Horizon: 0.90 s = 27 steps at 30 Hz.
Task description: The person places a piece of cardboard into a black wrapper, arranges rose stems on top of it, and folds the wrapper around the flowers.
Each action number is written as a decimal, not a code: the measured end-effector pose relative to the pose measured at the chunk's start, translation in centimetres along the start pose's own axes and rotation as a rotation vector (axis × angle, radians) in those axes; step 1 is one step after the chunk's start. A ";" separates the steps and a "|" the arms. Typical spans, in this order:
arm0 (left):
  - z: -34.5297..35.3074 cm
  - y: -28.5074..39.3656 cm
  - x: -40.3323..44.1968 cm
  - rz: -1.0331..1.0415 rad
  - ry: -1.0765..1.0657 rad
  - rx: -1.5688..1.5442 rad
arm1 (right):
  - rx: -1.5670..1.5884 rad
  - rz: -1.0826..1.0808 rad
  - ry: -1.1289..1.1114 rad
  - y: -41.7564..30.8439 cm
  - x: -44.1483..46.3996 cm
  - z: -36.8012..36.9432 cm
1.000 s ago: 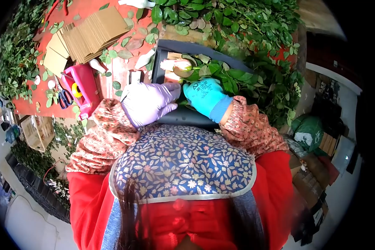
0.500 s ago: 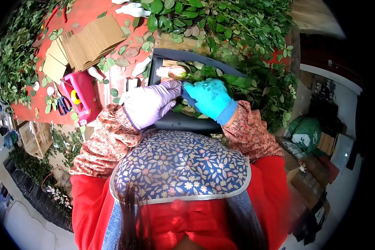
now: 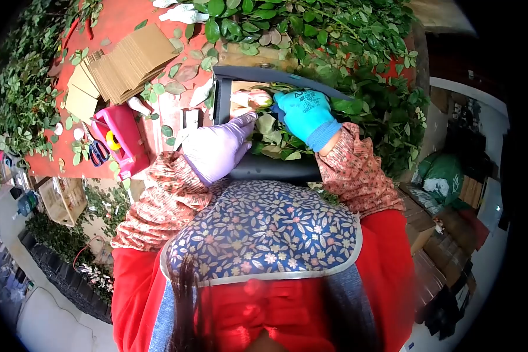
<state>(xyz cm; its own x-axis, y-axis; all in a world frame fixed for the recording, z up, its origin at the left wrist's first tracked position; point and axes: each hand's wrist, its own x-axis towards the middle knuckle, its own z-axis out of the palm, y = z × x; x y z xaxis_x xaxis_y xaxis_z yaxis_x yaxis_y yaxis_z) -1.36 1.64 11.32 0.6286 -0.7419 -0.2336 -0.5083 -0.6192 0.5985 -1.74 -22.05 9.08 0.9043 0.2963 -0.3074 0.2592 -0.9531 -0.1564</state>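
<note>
Pink-and-cream rose blooms (image 3: 251,98) lie on brown cardboard inside a dark holder (image 3: 219,97), their leafy stems (image 3: 349,108) running right. Just below the blooms, my left hand (image 3: 216,151), in a lavender glove, rests at the holder's left part with its fingers stretched out and slightly apart. My right hand (image 3: 306,117), in a teal glove with dark fingertips, is closed over the stems right beside the blooms. Its fingertips are partly hidden, and what they grip cannot be made out. Loose green leaves (image 3: 273,138) show between the hands.
Stacked brown cardboard pieces (image 3: 129,61) lie at the upper left of the red table (image 3: 114,20). Nearer are a pink tape dispenser (image 3: 123,141) and dark-handled scissors (image 3: 98,152). Cut greenery (image 3: 334,35) covers the back and right. White bud nets (image 3: 185,14) lie behind.
My right hand has moved up and right, from beside my left fingers to the stems near the blooms. My left hand has moved slightly down, and more leaves show between the hands.
</note>
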 end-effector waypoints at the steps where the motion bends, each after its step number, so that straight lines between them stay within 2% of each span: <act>1: -0.3 0.2 0.0 -0.012 -0.021 -0.008 | 0.017 0.005 -0.004 0.2 0.1 0.4; 3: -0.2 0.1 0.1 -0.020 -0.043 -0.018 | 0.009 0.017 -0.031 -0.1 0.2 -0.2; 5: 0.3 -0.9 0.3 0.122 0.080 -0.097 | 0.000 0.028 -0.054 -0.1 0.2 -0.3; 6: 0.2 -1.0 0.5 0.127 0.081 -0.090 | -0.006 0.013 -0.031 0.0 0.1 0.0; 8: -0.3 -1.0 1.1 0.053 0.228 -0.125 | -0.006 0.008 0.011 0.1 0.2 0.3; 9: -0.5 -0.8 1.7 0.121 0.288 -0.101 | 0.043 0.039 -0.034 0.1 0.2 0.3; 10: -0.1 -0.7 1.7 0.050 0.208 -0.139 | 0.092 0.070 -0.077 0.1 0.2 0.4; 12: 0.0 -0.4 1.7 0.044 0.160 -0.062 | 0.114 0.046 0.026 0.7 -0.3 0.7; 14: 1.1 -1.0 1.6 0.078 0.244 -0.137 | 0.253 -0.007 0.193 1.0 -1.0 0.5; 18: 0.6 -0.3 1.5 0.066 0.248 -0.089 | 0.361 0.037 0.351 0.7 -1.7 0.9; 23: 0.5 -0.6 1.9 0.094 0.158 -0.054 | 0.379 0.056 0.421 0.7 -1.8 1.8; 25: -0.1 0.0 2.0 0.012 0.048 -0.005 | 0.419 0.037 0.457 0.9 -2.1 1.4; 27: 0.4 -0.3 1.8 0.026 0.075 0.038 | 0.419 0.050 0.410 0.6 -2.8 -0.6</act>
<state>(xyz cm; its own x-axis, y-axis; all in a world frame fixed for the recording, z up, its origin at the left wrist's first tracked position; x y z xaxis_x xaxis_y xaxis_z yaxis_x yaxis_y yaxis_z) -0.29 0.32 10.44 0.6564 -0.7374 -0.1592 -0.5463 -0.6102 0.5737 -3.92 -23.53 10.38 0.9909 0.1242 0.0516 0.1324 -0.8349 -0.5343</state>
